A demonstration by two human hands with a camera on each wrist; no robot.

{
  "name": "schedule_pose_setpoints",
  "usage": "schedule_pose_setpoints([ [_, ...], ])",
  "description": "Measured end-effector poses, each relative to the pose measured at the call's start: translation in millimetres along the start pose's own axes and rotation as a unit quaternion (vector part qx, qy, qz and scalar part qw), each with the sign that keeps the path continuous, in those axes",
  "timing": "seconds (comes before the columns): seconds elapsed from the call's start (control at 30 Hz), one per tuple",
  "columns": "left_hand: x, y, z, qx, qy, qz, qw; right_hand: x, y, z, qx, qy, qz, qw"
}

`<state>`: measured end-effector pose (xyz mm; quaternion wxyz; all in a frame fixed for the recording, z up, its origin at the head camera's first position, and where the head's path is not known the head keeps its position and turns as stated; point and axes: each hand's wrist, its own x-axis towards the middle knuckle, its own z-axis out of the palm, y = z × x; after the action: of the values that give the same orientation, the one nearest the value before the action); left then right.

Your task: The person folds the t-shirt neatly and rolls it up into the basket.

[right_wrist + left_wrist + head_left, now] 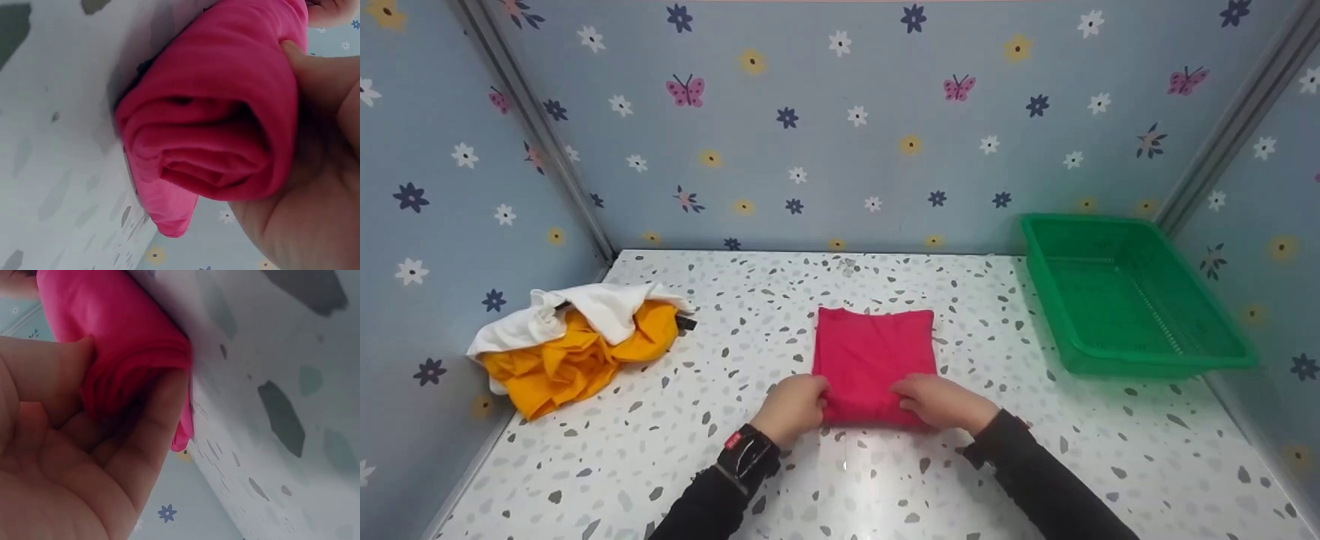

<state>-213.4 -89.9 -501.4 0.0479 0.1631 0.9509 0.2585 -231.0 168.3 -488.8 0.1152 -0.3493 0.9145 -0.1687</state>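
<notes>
A pink cloth [874, 341] lies folded flat in the middle of the table, its near edge rolled up. At the left end of that roll, my left hand [793, 406] pinches the fabric between thumb and fingers. My right hand [946, 402] holds the roll near its right end, thumb on top. Several coiled layers of the pink roll [208, 140] show at its end in the right wrist view, with the fingertips hidden behind it. In the left wrist view, fingers [152, 422] reach under the rolled end while the thumb presses its side.
An orange and white cloth bundle [577, 352] lies crumpled at the left wall. On the right, a green plastic basket [1166, 364] stands near the back corner. Flower-patterned panels [840, 150] enclose the speckled white table [765, 315] at the back and sides.
</notes>
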Motion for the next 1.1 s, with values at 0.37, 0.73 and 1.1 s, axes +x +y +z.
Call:
schedule_pose_setpoints([
  [0.37,6.9,0.9,0.6,0.011,-0.007,-0.015,0.9998,3.2,8.4,6.6,0.021,0.041,-0.006,0.9989],
  [0.73,10.1,4.1,1.1,0.015,-0.010,-0.026,0.9995,-1.2,-14.7,12.5,-0.099,0.103,-0.009,0.9897],
  [1.1,10.4,2.5,1.7,0.007,-0.017,-0.029,0.9994,-15.6,-37.5,27.6,-0.199,0.091,-0.001,0.9758],
])
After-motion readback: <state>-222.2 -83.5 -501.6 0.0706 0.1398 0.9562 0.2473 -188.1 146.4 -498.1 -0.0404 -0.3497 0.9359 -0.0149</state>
